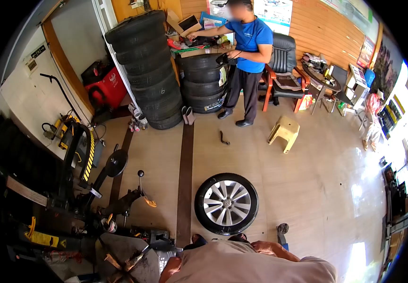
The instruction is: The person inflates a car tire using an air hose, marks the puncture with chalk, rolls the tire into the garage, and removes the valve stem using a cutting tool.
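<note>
A wheel with a silver multi-spoke rim and black tire (226, 203) lies flat on the floor just ahead of my feet. My right hand (261, 247) is low by my body, behind the wheel's near edge; its fingers are too hidden to read. At the lower left, my left hand (172, 267) shows only in part beside the tire-changing machine (131, 257), and whether it touches anything I cannot tell. A tool with a round dark head (283, 229) and a blue part stands close to my right hand.
A person in a blue shirt (250, 40) stands beside stacked tires (149, 78), one arm over a cluttered shelf. A yellow stool (285, 132), a small dark curved object (224, 138) and a black armchair (283, 66) are farther out. Machine arms (115, 162) rise at left.
</note>
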Demonstrator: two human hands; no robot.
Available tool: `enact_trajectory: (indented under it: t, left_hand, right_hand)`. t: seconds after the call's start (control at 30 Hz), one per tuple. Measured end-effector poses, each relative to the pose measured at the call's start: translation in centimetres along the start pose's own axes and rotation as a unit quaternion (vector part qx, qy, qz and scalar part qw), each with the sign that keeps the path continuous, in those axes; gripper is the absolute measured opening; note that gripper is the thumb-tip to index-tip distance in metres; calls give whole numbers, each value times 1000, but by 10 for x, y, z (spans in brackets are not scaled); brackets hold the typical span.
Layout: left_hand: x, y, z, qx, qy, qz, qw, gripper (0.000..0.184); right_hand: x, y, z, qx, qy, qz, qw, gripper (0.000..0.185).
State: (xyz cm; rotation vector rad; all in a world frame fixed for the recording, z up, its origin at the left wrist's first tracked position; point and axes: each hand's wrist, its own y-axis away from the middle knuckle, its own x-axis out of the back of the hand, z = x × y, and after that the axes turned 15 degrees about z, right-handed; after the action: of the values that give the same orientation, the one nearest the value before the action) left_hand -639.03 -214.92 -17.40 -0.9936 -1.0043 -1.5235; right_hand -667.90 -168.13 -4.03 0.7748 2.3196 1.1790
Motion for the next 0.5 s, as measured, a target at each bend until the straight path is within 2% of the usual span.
enact_trajectory:
  t: [0.03,0.1,0.13,0.23,0.27,0.3,0.33,0.37,0.4,0.47,0.5]
  left_hand:
    - [2,0,-4,-2,0,1,1000,15]
    - [5,-2,-10,-115,-29,-33,992,19]
    - [7,-1,-11,-115,-30,-33,992,19]
    - [19,-3,-7,-64,33,-34,997,16]
    - [21,0,-7,-15,64,-36,997,13]
    - [34,-4,-1,109,156,-44,981,10]
    - [46,-5,5,253,279,-37,926,8]
    - [78,-11,22,358,385,-6,851,8]
    - [119,-18,44,419,482,31,769,9]
    - [190,-34,77,454,629,61,628,15]
    - [217,-41,91,462,670,68,577,18]
  right_hand:
    - [-4,7,-4,1,-1,1,1000,60]
    - [-9,15,-9,-13,-48,-24,998,64]
    - [-4,2,8,-18,-60,-28,998,65]
    - [-7,-4,12,24,24,6,999,65]
    - [-7,-2,12,23,26,6,999,65]
    - [-9,3,8,20,-6,21,1000,66]
    - [-15,9,3,18,-38,35,998,68]
    - [-22,22,-6,24,-63,40,997,68]
    - [-28,35,-16,30,-88,45,995,69]
    - [-35,53,-31,32,-103,56,993,65]
    - [-36,55,-33,27,-93,63,993,61]
